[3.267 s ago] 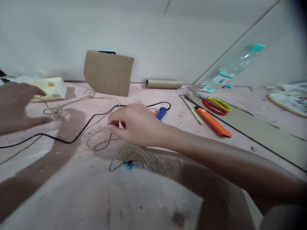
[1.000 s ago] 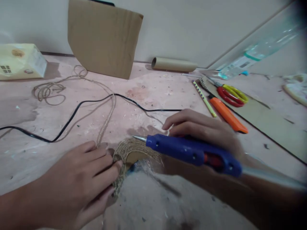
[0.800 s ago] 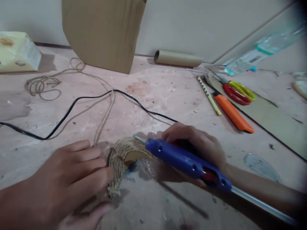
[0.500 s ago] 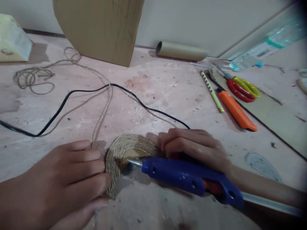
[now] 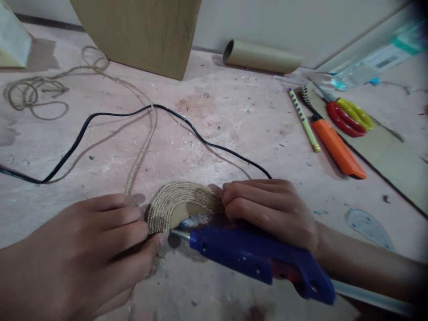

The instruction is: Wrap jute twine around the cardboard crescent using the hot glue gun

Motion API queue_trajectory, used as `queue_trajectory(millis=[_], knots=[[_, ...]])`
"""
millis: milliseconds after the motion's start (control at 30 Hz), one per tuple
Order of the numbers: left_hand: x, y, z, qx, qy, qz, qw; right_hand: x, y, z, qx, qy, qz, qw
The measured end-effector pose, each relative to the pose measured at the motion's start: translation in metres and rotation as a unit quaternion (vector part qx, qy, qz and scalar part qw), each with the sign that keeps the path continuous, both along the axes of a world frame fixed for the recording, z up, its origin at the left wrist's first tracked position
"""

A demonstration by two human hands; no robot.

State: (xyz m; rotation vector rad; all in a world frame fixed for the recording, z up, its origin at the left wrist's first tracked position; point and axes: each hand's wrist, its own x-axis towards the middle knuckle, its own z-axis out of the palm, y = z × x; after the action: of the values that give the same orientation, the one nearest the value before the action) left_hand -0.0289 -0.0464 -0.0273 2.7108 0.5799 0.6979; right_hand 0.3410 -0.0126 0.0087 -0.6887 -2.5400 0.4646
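At the far left, a pale yellow box [image 5: 15,38] is standing at the back of the table [image 5: 207,133], cut off by the view. Beside it, string [image 5: 25,93] is lying in loose loops, then running right, crossing a black cord [image 5: 76,138] and coming down to the left hand [image 5: 100,240]. This hand is nearly closed, its fingers bending together and its thumb and fingertips pinching the left end of a curved piece [image 5: 180,196]. Behind, a cardboard sheet [image 5: 140,31] is standing near the wall.

The curved piece is lying on the table between the 2 hands, its rows of string arching around a brown inner part. The metal tip of a blue glue gun [image 5: 240,254] is pointing left, just beside the left thumb. The right hand [image 5: 270,209] is curling closed around the gun, whose handle is hidden, while its fingertips are touching the piece's right end. A clear stick [image 5: 374,298] is poking out behind the gun.

Farther back, a cardboard tube [image 5: 264,58] is lying by the wall. Next, a spotted pencil [image 5: 304,120], an orange cutter [image 5: 337,147] and red-and-yellow scissors [image 5: 347,118] are lying close together. A clear bottle [image 5: 374,62] is leaning at the back right.
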Motion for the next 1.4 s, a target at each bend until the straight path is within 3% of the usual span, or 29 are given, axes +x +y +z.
queue_trajectory(millis=[167, 767, 1400], knots=[[0.0, -0.002, -0.002, -0.003, 0.004, 0.009, 1.0, 0.001, -0.003, -0.001, -0.007, -0.007, -0.005, 1.0], [0.01, 0.01, 0.017, -0.017, 0.011, -0.015, 1.0, 0.002, -0.005, -0.003, 0.017, -0.022, -0.016, 0.999], [0.012, 0.011, 0.019, -0.026, 0.013, -0.015, 0.999, 0.002, -0.004, 0.001, 0.006, -0.023, -0.028, 0.999]])
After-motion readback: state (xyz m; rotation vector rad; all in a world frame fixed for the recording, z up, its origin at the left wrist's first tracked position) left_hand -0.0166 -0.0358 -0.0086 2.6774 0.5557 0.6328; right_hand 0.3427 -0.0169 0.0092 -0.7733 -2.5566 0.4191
